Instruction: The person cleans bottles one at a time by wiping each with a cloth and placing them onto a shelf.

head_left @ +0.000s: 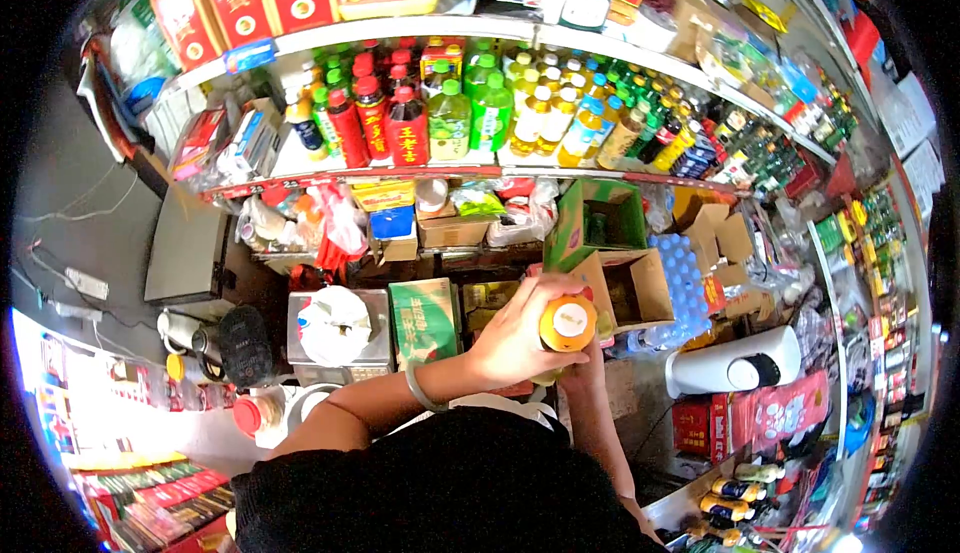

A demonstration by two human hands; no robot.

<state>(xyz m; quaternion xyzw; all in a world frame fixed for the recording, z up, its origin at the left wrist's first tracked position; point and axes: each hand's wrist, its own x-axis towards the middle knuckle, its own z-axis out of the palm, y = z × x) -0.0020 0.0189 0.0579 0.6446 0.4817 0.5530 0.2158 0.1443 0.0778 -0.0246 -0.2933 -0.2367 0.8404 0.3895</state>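
Note:
Near the middle of the head view, a bottle with a wide orange cap [567, 323] is seen from above, a pale round mark on its top. My left hand [510, 333], with a light bangle at the wrist, is closed around the upper part of it. Lower down, my right hand [583, 371] grips the same bottle from the right; its fingers are mostly hidden. The bottle's body is largely covered by both hands, so its contents cannot be made out.
A shelf [450, 165] of drink bottles runs across the back. Open cardboard boxes [650, 291] and blue-capped bottles [685, 278] stand beyond my hands. On the left are a green box [424, 323] and a white bag [334, 326]; a white appliance [700, 363] lies right.

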